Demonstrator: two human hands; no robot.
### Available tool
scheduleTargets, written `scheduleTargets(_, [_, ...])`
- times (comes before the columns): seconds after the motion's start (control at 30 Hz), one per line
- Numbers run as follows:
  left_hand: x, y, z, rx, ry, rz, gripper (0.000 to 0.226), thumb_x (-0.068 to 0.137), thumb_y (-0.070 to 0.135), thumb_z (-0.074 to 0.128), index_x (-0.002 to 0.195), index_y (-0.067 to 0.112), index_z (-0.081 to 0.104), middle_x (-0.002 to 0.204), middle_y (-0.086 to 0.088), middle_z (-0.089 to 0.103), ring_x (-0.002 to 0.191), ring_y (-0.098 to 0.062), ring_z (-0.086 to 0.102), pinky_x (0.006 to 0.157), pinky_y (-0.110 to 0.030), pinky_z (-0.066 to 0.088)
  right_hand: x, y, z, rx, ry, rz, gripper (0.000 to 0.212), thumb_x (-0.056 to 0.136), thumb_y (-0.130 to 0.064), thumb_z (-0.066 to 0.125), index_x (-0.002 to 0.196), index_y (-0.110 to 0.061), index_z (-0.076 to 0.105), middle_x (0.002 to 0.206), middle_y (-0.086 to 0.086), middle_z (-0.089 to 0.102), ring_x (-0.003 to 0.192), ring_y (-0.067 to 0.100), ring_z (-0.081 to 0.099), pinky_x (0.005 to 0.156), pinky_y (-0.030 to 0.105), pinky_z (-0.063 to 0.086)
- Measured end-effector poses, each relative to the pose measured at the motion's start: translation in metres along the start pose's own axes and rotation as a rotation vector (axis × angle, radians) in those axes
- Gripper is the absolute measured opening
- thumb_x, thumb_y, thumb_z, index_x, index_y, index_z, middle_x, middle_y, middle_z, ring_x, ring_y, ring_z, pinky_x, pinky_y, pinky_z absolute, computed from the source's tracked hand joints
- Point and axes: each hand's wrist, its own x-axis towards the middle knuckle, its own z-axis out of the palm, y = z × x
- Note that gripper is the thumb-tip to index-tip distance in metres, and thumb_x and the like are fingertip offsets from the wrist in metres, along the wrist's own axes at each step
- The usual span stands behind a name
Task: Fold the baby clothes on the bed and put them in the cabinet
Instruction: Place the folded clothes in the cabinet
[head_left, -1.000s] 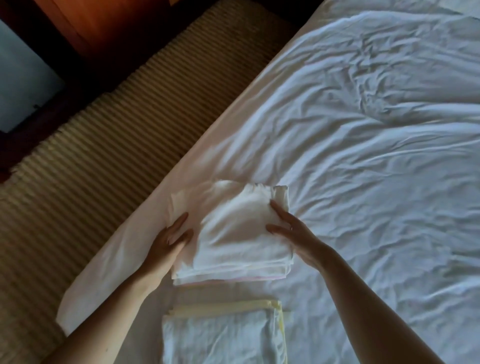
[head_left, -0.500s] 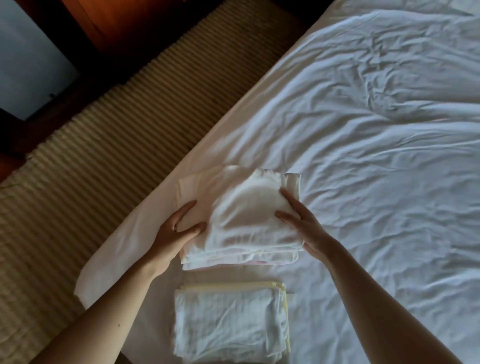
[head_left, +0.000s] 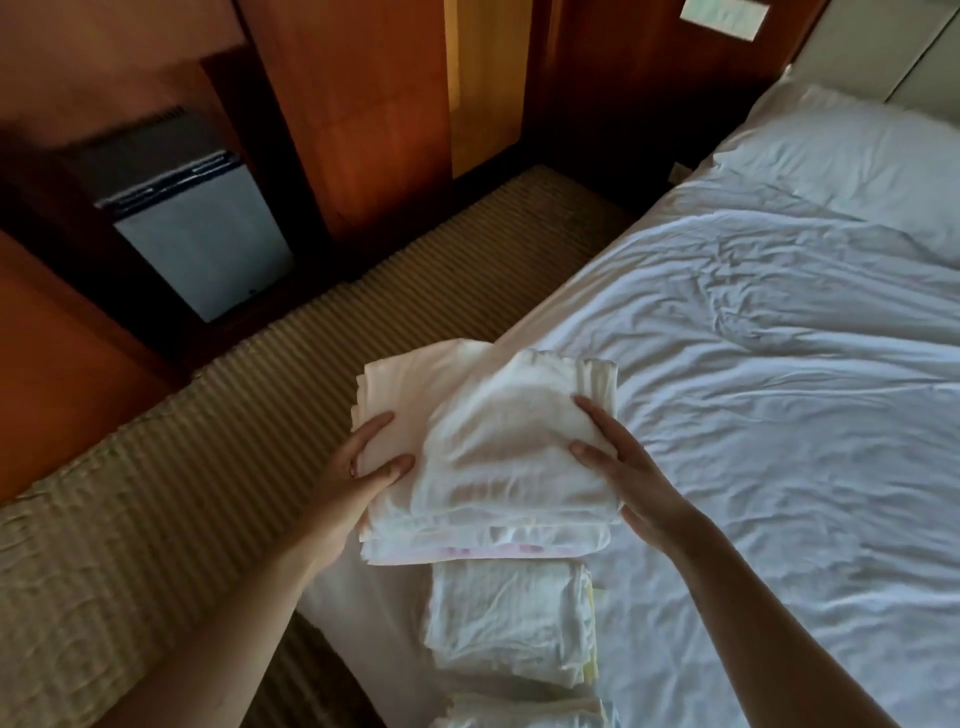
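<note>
- Lifted since the earlier frame, stack (head_left: 498, 447) now hangs above the bed (head_left: 779, 441) edge.
- Left hand (head_left: 358, 478) and right hand (head_left: 623, 467) clasp its opposite sides.
- Soft, light, floppy; support underneath lest layers slide.

Reddish-brown wooden wall panelling (head_left: 363, 104): 10 to 1 o'clock. Grey compact refrigerator (head_left: 202, 234): recessed, 10 o'clock. Beige ribbed carpet (head_left: 156, 493): 8 o'clock. Wrinkled white-sheeted bed (head_left: 779, 415): 3 o'clock, with plain white pillow (head_left: 841, 161) at 1 o'clock.

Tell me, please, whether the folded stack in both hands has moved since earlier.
Yes: against the folded pile on the bed, the stack has lifted and shifted left, now overlapping the bed's edge.
</note>
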Motion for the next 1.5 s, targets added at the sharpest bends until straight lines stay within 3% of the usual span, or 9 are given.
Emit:
scheduleTargets(0.1, [-0.034,0.025,-0.029,-0.007,0.025,0.030,0.070,0.067,0.033,0.078,0.131,0.042,0.053,0.134,0.016,0.048,0.120,-0.008,0.049,0.101,-0.038,0.047,-0.022,-0.023,0.037,-0.019,-0.049,-0.034,0.059,0.081,-0.017,0.069,0.136,-0.034,0.054,0.138,-0.008,0.056,0.124,0.013,0.057,0.105,0.039,0.047])
scheduleTargets(0.23, [-0.062,0.051,-0.078,0.009,0.083,0.073,0.063,0.071,0.030,0.077,0.129,0.040,0.052,0.126,0.015,0.050,0.112,-0.009,0.051,0.082,-0.027,0.050,-0.030,-0.044,0.093,-0.065,-0.095,-0.057,0.059,0.081,-0.019,0.070,0.133,-0.039,0.055,0.140,-0.010,0.051,0.122,0.010,0.057,0.100,0.036,0.050])
scheduleTargets(0.4, [-0.064,0.072,-0.157,0.033,0.131,0.097,0.063,0.068,0.040,0.079,0.124,0.047,0.051,0.126,0.014,0.049,0.114,-0.016,0.051,0.094,-0.041,0.050,-0.017,-0.057,0.174,-0.088,-0.137,-0.073,0.058,0.084,-0.016,0.069,0.135,-0.039,0.053,0.135,-0.010,0.055,0.114,0.012,0.062,0.097,0.038,0.053])
scheduleTargets(0.63, [-0.027,0.117,-0.296,0.062,0.095,0.214,0.067,0.067,0.041,0.078,0.128,0.039,0.051,0.125,0.016,0.048,0.114,-0.007,0.049,0.092,-0.030,0.047,0.043,-0.067,0.313,-0.092,-0.082,-0.137,0.062,0.072,-0.029,0.076,0.128,-0.047,0.057,0.138,-0.009,0.052,0.120,0.017,0.058,0.097,0.040,0.053])
scheduleTargets(0.9, [0.007,0.163,-0.433,0.094,0.118,0.254,0.061,0.078,0.030,0.079,0.131,0.034,0.050,0.124,0.011,0.050,0.112,-0.007,0.050,0.089,-0.026,0.047,0.092,-0.081,0.444,-0.047,-0.170,-0.156,0.061,0.082,-0.018,0.072,0.135,-0.042,0.052,0.136,-0.005,0.057,0.116,0.017,0.063,0.087,0.032,0.055])
scheduleTargets(1.07, [0.035,0.178,-0.473,0.065,0.136,0.252,0.061,0.076,0.030,0.080,0.129,0.035,0.051,0.129,0.007,0.050,0.120,-0.017,0.048,0.106,-0.043,0.043,0.118,-0.100,0.483,-0.092,-0.171,-0.157,0.059,0.084,-0.017,0.072,0.134,-0.044,0.053,0.135,-0.004,0.058,0.114,0.017,0.064,0.086,0.034,0.056])
scheduleTargets(1.5, [0.193,0.244,-0.471,0.055,0.012,0.297,0.054,0.080,0.024,0.079,0.126,0.033,0.054,0.125,0.007,0.054,0.113,-0.013,0.055,0.096,-0.035,0.049,0.242,-0.154,0.474,-0.130,-0.011,-0.177,0.062,0.078,-0.025,0.076,0.129,-0.051,0.054,0.133,-0.005,0.059,0.112,0.018,0.065,0.091,0.041,0.056])
